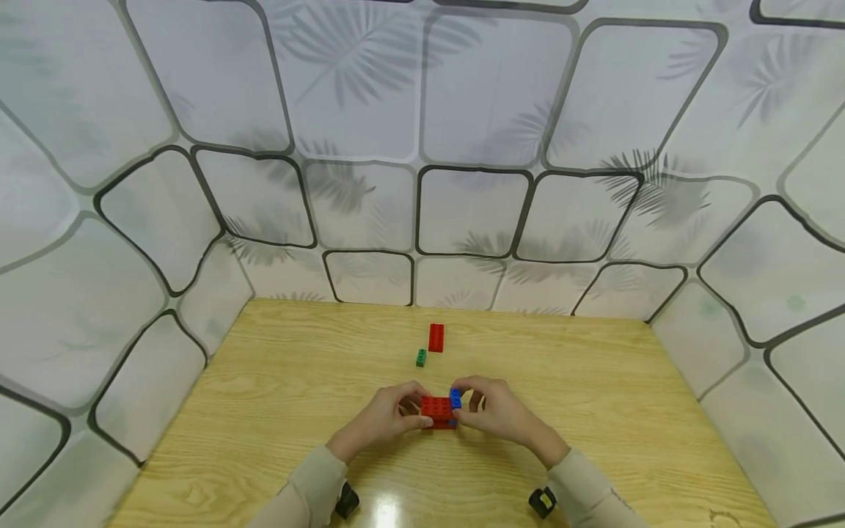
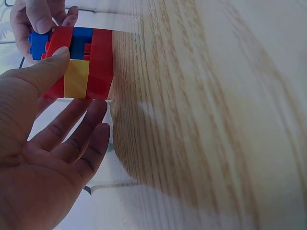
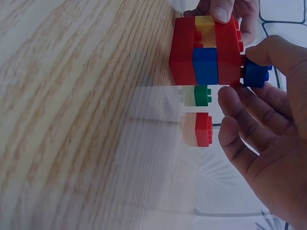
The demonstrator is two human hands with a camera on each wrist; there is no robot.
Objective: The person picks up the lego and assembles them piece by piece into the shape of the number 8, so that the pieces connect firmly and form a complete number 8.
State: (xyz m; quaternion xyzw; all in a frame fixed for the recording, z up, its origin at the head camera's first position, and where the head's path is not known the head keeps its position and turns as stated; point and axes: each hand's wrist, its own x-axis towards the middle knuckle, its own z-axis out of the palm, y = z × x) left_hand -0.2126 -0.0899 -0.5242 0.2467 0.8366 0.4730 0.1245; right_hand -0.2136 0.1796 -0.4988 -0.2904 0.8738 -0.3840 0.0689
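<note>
- Stack [image 1: 436,408]: 1, standing on the table [image 1: 297,352] between the hands. 3 layers: base red [image 3: 182,52]; yellow [image 3: 205,29] and mid blue [image 3: 205,66], end to end; top red [image 3: 228,52], studs upward.
- Small blue [image 1: 455,398]: 1, on the right end of the top red. In the right wrist view a stud shows between the 2, so it seems not fully seated.
- Left hand [image 1: 389,412]: 1, grasping the stack's left end, thumb against the near side of the top red.
- Right hand [image 1: 496,412]: 1, pinching the small blue by thumb and forefinger; other fingers loosely bent, clear of it.
- Green [image 1: 421,358]: 1, on the table beyond the stack, untouched.
- Spare red [image 1: 436,338]: 1, just beyond the green, untouched.
- Risks, judged: 4. Small blue could sit crooked if its sockets miss the studs. Pressure on 1 end could tip the stack, or part the layers, should the left hand's grip slacken. Mid blue could work loose if its joint is weak. A sideways slip of the pinch could drop the small blue.
</note>
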